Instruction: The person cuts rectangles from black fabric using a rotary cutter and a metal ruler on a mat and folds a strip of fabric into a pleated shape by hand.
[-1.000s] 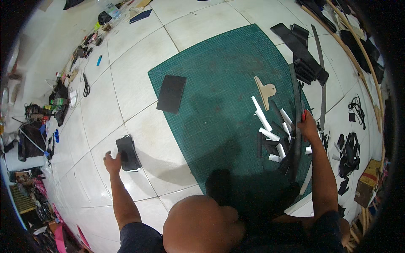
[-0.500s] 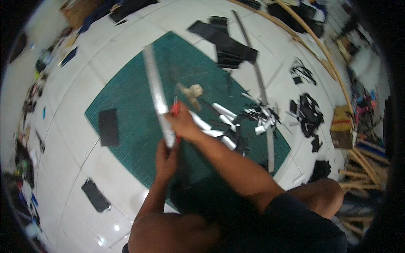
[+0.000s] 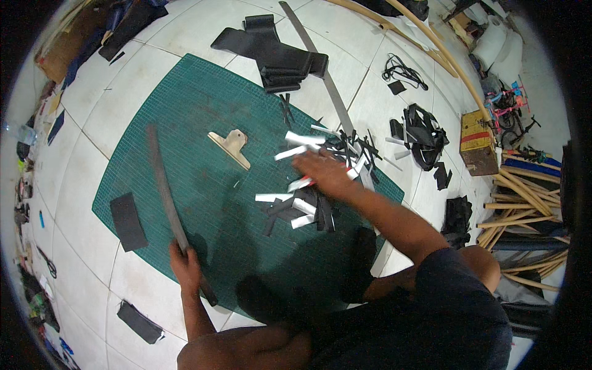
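Note:
My left hand [image 3: 187,266] is closed around the lower part of a long steel ruler [image 3: 165,185], slanted over the left side of a green cutting mat [image 3: 203,92]. Out over the mat's right side, my right hand [image 3: 324,172] reaches palm down among loose white and black strips [image 3: 287,197]. Red parts of a cutter knife [image 3: 310,180] show beside its fingers; the blade is hidden. A brass-coloured bulldog clip [image 3: 233,147] lies between the two hands. Near the mat's left edge is a black rectangular piece [image 3: 128,222].
Folded black material [image 3: 271,55] lies past the mat's far edge, beside a long grey metal strip [image 3: 330,92]. Black straps [image 3: 425,139] are heaped on the tiles at right. Behind them stand a yellow-red box [image 3: 478,145] and several tan poles [image 3: 524,191]. Scissors [image 3: 47,262] lie far left.
My right hand has left the ruler and moved right, onto the strips. My left hand has carried the ruler left, away from the strips. The head view has shifted.

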A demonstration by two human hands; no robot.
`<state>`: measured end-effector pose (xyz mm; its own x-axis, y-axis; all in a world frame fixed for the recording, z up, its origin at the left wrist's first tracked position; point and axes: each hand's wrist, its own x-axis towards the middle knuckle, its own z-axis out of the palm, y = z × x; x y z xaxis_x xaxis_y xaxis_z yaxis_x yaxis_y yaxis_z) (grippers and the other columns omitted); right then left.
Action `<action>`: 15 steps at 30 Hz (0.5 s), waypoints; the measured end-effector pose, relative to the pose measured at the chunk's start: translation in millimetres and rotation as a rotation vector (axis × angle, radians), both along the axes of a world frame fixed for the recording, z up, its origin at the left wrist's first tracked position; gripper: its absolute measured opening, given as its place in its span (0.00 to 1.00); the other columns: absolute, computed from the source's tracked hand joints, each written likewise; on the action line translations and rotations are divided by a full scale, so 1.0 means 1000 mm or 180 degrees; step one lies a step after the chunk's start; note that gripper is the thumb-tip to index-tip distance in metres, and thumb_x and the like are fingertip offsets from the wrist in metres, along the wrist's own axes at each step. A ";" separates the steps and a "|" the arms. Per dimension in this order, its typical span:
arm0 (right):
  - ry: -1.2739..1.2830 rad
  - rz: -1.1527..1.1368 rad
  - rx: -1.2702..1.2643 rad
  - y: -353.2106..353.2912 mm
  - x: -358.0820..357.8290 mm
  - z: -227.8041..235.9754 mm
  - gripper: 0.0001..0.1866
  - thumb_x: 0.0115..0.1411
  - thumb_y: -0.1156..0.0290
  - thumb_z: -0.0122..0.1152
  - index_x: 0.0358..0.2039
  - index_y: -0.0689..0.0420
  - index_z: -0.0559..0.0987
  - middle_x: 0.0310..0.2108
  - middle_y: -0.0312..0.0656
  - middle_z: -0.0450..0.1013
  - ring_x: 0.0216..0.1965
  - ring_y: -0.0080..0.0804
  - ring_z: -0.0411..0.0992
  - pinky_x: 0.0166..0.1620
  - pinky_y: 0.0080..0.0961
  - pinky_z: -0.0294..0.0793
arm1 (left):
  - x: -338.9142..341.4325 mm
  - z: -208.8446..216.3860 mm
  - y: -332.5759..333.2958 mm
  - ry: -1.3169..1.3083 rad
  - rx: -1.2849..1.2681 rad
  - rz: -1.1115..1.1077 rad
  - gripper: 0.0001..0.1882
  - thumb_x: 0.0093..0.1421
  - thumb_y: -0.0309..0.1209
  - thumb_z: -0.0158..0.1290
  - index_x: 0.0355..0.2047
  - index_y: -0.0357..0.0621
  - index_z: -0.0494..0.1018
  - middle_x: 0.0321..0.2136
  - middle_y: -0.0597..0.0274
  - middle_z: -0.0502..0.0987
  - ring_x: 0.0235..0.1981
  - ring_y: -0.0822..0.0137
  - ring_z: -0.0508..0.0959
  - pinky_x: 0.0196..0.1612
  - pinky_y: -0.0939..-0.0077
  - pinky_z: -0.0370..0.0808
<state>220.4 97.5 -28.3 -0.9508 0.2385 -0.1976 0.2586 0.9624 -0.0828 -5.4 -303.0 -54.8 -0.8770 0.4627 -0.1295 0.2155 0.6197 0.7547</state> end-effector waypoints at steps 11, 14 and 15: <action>0.0626 0.1540 -0.0385 -0.105 -0.024 0.000 0.24 0.60 0.64 0.56 0.58 0.52 0.71 0.66 0.47 0.61 0.68 0.49 0.57 0.67 0.56 0.57 | -0.003 0.004 0.021 0.0299 -0.0182 -0.0148 0.23 0.63 0.29 0.52 0.57 0.29 0.66 0.46 0.37 0.76 0.47 0.43 0.79 0.51 0.57 0.73; -0.0006 0.1824 -0.0567 -0.098 -0.014 -0.007 0.30 0.62 0.60 0.54 0.64 0.49 0.64 0.71 0.41 0.53 0.71 0.46 0.52 0.69 0.56 0.54 | -0.012 0.001 0.016 0.0219 -0.0288 -0.0248 0.24 0.63 0.29 0.52 0.57 0.28 0.66 0.47 0.36 0.76 0.47 0.44 0.79 0.51 0.57 0.73; 0.0028 0.1778 -0.0639 -0.081 0.008 -0.017 0.33 0.62 0.59 0.53 0.67 0.48 0.60 0.72 0.39 0.51 0.71 0.45 0.51 0.69 0.55 0.53 | -0.013 -0.003 0.014 0.0119 -0.0238 -0.0304 0.24 0.63 0.29 0.52 0.57 0.28 0.66 0.47 0.36 0.76 0.48 0.44 0.79 0.52 0.58 0.73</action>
